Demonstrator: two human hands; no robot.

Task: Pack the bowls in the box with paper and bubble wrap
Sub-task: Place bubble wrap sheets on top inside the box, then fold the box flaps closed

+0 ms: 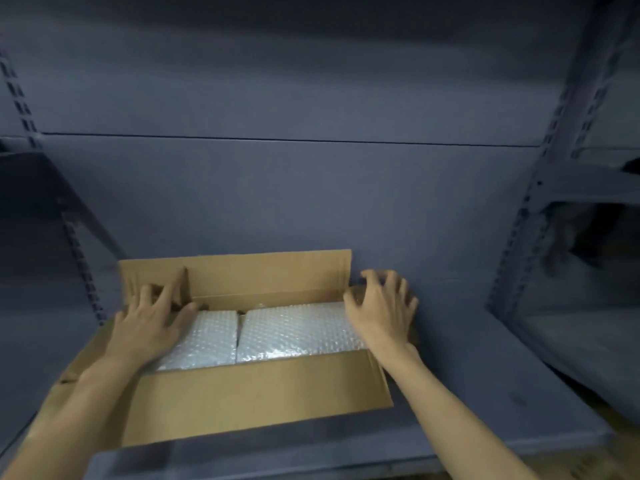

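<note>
Both forearms reach in from the bottom edge, bare, angling up toward the cardboard box that sits on the grey-blue shelf. Left hand lies palm-down across the box's left end, fingers spread and loose, clasping nothing; its fingertips press against the small end flap just beyond them, and that flap stands tilted up. Right hand is over at the opposite end of the box, fingers curled and splayed like a claw over the right end flap; most of that flap is hidden beneath the palm, so whether the fingers have actually closed on it cannot be told, and the hand is somewhat blurred.

Between the two hands, inside the open box, lie two bubble-wrapped bundles side by side, touching along a narrow seam, the smaller one beside the left thumb and the wider one running up to the right wrist. Their white bubble wrap fills the opening; what is inside the wrap cannot be seen. Beyond both sets of fingertips the long rear flap stands upright against the back panel of the shelf. Nearer than the hands, toward the wrists, the long front flap hangs folded outward and down. Off past the right hand stands a slotted metal upright of the rack.
</note>
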